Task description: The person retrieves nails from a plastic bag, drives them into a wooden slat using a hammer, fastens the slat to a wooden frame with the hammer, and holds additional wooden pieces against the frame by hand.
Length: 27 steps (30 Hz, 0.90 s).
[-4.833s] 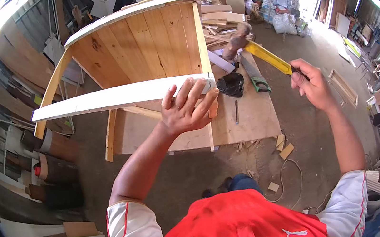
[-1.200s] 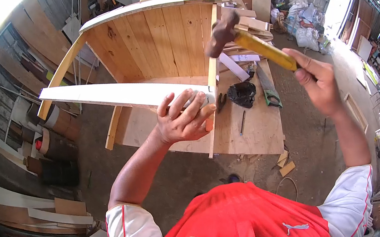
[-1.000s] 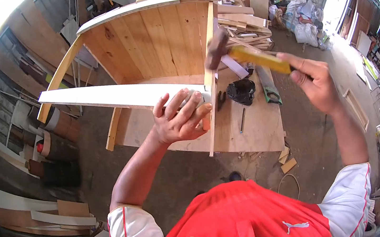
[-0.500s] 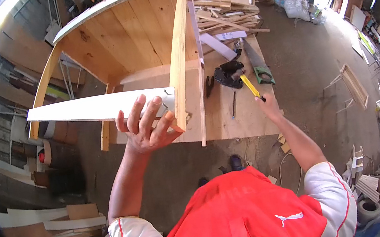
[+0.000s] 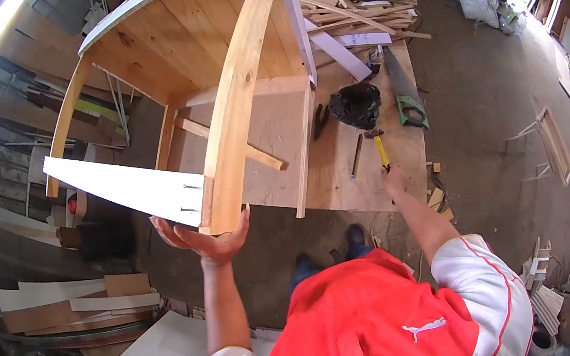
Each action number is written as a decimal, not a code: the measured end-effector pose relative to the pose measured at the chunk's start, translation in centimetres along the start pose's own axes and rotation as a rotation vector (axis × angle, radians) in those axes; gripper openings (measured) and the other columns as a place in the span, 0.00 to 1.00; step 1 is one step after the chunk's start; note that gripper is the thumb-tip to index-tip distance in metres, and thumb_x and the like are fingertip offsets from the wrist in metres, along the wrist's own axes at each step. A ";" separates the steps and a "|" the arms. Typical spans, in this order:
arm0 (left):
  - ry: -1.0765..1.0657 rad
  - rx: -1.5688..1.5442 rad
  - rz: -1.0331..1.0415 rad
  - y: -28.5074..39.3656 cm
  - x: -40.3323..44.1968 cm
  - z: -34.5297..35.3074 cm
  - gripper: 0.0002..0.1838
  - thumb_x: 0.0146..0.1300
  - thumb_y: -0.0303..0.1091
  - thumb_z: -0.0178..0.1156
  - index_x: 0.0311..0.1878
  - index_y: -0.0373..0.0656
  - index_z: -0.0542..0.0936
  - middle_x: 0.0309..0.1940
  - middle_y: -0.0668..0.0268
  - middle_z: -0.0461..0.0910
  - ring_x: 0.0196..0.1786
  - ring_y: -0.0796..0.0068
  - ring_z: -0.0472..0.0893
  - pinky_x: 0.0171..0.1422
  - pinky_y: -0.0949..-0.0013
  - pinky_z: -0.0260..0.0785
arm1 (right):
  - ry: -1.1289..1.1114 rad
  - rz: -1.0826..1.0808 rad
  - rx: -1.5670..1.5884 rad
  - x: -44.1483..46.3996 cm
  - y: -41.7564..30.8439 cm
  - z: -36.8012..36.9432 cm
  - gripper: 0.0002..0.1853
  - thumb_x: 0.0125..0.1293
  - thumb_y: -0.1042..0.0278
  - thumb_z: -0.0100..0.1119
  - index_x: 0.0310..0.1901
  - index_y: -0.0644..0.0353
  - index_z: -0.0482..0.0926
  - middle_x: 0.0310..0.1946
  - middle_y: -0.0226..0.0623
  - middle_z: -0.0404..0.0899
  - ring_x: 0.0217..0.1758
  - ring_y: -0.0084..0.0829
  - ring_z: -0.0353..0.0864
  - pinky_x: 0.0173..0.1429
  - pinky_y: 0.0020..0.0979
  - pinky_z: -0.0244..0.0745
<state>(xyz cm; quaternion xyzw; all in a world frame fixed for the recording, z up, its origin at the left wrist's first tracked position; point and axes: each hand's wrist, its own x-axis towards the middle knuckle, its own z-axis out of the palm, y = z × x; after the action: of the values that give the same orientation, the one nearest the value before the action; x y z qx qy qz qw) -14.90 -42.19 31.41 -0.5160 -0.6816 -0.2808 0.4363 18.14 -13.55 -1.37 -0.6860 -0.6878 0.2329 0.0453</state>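
My left hand [image 5: 208, 240] cups the lower corner of the wooden frame from below, where a curved pine rail [image 5: 235, 102] meets a white board [image 5: 124, 188]. Two nails [image 5: 191, 197] stick out of the white board near that corner. My right hand [image 5: 393, 179] is closed round the lower end of a yellow-handled hammer [image 5: 381, 149], low over the plywood tabletop [image 5: 344, 188]. Left of the hammer lies a thin dark rod [image 5: 356, 155]. Above it are a black plastic bag [image 5: 355, 106] and a green-handled saw [image 5: 407, 93]. Pliers [image 5: 321, 121] rest beside the frame's upright panel.
Wood offcuts [image 5: 355, 3] are piled at the table's far end. Filled sacks [image 5: 480, 5] stand on the floor at the back right. A small wooden frame [image 5: 554, 146] is on the right. Sheets and boards [image 5: 82, 302] are stacked at the lower left.
The hammer has come down from beside the frame's corner to the tabletop. The frame's near rail has tilted up and towards me, and my left hand has moved from the white board's face to beneath the corner.
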 end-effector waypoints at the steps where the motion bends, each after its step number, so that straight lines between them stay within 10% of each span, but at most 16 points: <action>1: -0.019 -0.004 -0.089 0.6 -1.6 0.5 0.65 0.52 0.63 0.76 0.81 0.40 0.49 0.77 0.40 0.49 0.82 0.38 0.47 0.79 0.35 0.47 | -0.021 0.007 -0.011 0.3 -0.2 0.4 0.20 0.71 0.53 0.62 0.55 0.60 0.81 0.46 0.51 0.86 0.53 0.53 0.85 0.58 0.51 0.78; 4: -0.097 -0.181 -0.271 1.8 -5.4 1.8 0.65 0.51 0.57 0.79 0.81 0.38 0.50 0.78 0.38 0.44 0.82 0.38 0.43 0.79 0.34 0.46 | -0.059 0.039 -0.036 0.6 -0.8 1.2 0.21 0.69 0.57 0.64 0.58 0.59 0.79 0.50 0.49 0.84 0.57 0.52 0.83 0.59 0.52 0.79; 9: -0.208 -0.378 -0.336 3.9 -7.2 2.7 0.45 0.56 0.41 0.79 0.72 0.33 0.68 0.71 0.42 0.66 0.75 0.42 0.64 0.78 0.46 0.53 | -0.036 0.128 -0.023 -0.9 -3.1 -0.3 0.28 0.66 0.59 0.66 0.65 0.58 0.73 0.59 0.49 0.78 0.65 0.53 0.77 0.63 0.51 0.78; 13: -0.431 -0.613 -0.446 4.5 -7.0 5.3 0.36 0.58 0.37 0.76 0.68 0.37 0.74 0.67 0.52 0.73 0.70 0.54 0.73 0.74 0.50 0.63 | 0.108 -0.241 0.009 -2.9 -4.8 0.5 0.27 0.66 0.60 0.67 0.64 0.59 0.74 0.59 0.51 0.76 0.65 0.54 0.75 0.64 0.51 0.76; 19: -0.587 -0.940 -1.185 3.1 -12.4 13.6 0.26 0.70 0.37 0.65 0.69 0.40 0.75 0.64 0.56 0.76 0.66 0.65 0.74 0.70 0.62 0.65 | 0.127 -0.953 0.096 -5.1 -15.5 0.8 0.25 0.64 0.61 0.68 0.60 0.62 0.77 0.54 0.48 0.78 0.61 0.50 0.75 0.64 0.48 0.73; 27: -0.414 -0.852 -1.548 4.1 -14.8 15.7 0.23 0.73 0.35 0.63 0.66 0.34 0.76 0.63 0.58 0.78 0.67 0.68 0.75 0.73 0.66 0.65 | -0.257 -1.058 -0.041 -3.4 -28.8 11.6 0.34 0.61 0.54 0.70 0.64 0.64 0.72 0.59 0.49 0.76 0.66 0.47 0.73 0.66 0.47 0.74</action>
<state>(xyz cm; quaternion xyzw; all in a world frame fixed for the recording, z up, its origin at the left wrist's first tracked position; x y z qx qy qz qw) -14.53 -34.60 10.76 -0.0713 -0.7411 -0.6254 -0.2337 -12.71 -18.40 0.20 -0.2132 -0.9435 0.2467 0.0586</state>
